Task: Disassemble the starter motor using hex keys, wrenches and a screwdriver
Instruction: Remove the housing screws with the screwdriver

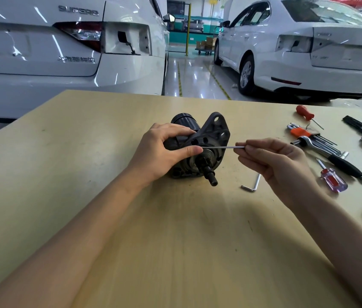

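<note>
A dark starter motor (211, 138) lies on the wooden table (86, 152), its shaft pointing toward me. My left hand (164, 150) grips the motor's body from the left, thumb on the front housing. My right hand (273, 161) pinches a long thin hex key (222, 147) held level, its tip reaching the front housing by my left thumb. Another L-shaped hex key (252, 185) lies on the table below my right hand.
At the right lie a red-handled screwdriver (305, 113), a hex key set in an orange holder (309, 134), a ratchet wrench (335, 160), a small clear-and-red screwdriver (331, 178) and more tools by the edge. Two white cars stand behind the table.
</note>
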Demonstrator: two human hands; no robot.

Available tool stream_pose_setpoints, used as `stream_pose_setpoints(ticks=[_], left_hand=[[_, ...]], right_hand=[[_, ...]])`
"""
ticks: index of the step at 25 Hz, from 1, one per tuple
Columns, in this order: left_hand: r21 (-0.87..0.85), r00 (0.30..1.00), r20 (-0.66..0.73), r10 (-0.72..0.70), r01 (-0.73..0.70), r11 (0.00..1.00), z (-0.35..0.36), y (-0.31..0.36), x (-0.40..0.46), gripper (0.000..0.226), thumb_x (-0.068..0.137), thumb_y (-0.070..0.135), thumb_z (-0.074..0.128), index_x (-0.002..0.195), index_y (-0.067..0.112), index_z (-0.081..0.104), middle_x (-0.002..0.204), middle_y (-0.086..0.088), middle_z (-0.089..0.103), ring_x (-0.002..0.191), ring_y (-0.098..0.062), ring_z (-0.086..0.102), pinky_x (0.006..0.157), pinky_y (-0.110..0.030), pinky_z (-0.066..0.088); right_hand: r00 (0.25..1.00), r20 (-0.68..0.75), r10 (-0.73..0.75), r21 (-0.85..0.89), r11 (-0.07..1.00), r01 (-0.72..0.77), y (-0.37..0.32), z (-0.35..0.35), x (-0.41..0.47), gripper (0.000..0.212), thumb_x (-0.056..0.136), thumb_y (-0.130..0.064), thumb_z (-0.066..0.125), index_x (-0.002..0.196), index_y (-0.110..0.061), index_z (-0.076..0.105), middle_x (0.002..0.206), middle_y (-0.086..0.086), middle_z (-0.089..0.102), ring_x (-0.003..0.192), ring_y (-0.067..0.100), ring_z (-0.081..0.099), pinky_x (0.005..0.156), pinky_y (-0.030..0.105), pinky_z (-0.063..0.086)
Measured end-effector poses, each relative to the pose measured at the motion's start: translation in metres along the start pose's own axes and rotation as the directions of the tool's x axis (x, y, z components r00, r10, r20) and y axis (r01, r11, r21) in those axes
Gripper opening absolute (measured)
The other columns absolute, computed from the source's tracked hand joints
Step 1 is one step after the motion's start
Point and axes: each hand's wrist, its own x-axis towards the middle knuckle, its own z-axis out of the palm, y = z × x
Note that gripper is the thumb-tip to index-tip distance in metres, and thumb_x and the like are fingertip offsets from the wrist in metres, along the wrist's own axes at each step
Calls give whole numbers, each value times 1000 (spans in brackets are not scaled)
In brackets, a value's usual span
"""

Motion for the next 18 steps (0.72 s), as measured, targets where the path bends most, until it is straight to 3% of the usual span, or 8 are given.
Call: stream_pose_setpoints(ticks=[6, 13, 18], left_hand=[[6, 999, -37, -9, 9, 1000, 3, -1, 0, 41, 59, 48, 72, 98, 37, 66, 98, 26, 60, 111, -6, 51, 97, -13, 37], [-2, 999, -42, -2, 2, 1000, 3, -5, 0, 34, 68, 32, 80, 97, 41, 64, 97, 26, 61, 111, -6, 51, 97, -12, 37], [6, 999, -43, 0, 0, 1000, 5, -6, 1, 33, 69, 32, 80, 98, 40, 65, 99, 23, 62, 112, -5, 51, 97, -12, 38]], right_hand=[[1000, -6, 18, 44, 999, -18, 2, 1, 1, 14, 67, -2, 66, 71, -11, 76, 92, 17, 74, 91, 28, 71, 71, 26, 57], [998, -33, 57, 80, 995, -54, 4, 3, 1, 14, 73, 4, 64, 74, -6, 74, 91, 17, 74, 88, 27, 72, 68, 26, 57], [983, -43, 178, 286, 945, -159, 3, 11, 3, 20, 65, -4, 67, 86, -3, 69, 87, 14, 74, 82, 21, 73, 64, 24, 57]])
